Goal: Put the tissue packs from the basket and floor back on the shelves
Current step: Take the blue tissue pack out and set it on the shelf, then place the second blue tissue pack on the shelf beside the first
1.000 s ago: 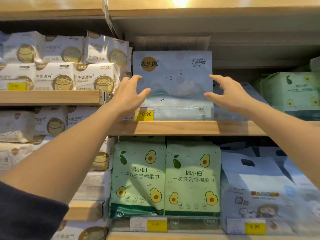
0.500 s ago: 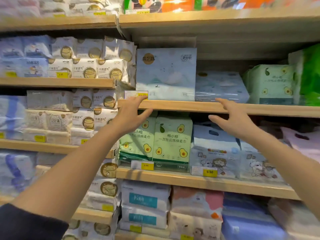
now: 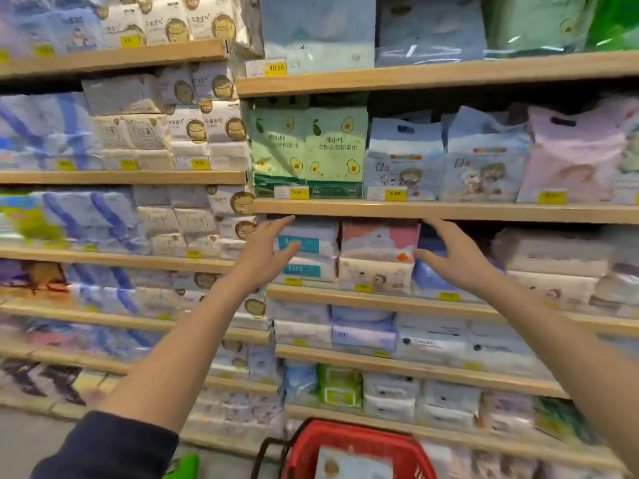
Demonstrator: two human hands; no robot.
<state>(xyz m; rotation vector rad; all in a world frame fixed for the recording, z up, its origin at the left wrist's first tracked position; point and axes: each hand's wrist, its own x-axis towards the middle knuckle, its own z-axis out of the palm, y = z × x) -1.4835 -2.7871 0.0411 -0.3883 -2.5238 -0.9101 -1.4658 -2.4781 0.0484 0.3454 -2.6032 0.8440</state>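
- Holding nothing in the left hand [image 3: 266, 250]: fingers straight and spread, palm toward the shelves, in front of the white-and-teal packs [image 3: 307, 243] one shelf below the avocado packs [image 3: 311, 150].
- Holding nothing in the right hand [image 3: 453, 257] either: fingers spread, thumb out, same level, below and right of the avocado packs, in front of a dark blue pack [image 3: 428, 274].
- Cannot tell whether either hand touches a pack; blurred there.
- Between the two hands, directly below the avocado packs: a pink pack [image 3: 378, 236] stacked on a white cartoon pack [image 3: 375, 274].
- Both forearms bare; dark navy sleeve [image 3: 103, 447] at the left elbow, far below and left of the avocado packs.
- Just right of the avocado packs, same shelf: pale blue cartoon-child packs [image 3: 404, 160], then a lilac pack [image 3: 570, 157].
- One shelf above the avocado packs: large pale blue pack [image 3: 316, 32] standing upright, yellow price tag [image 3: 276, 68] reading 10.90 at its lower left.
- Left of the avocado packs: separate shelf bay stacked with white cat-print packs [image 3: 193, 129].
- Far below the avocado packs, at the bottom edge: red basket [image 3: 345, 440] on the floor in front of the shelves, one tissue pack [image 3: 349, 464] lying inside.
- Left of the basket on the floor: green item [image 3: 183, 466], too cut off to identify.
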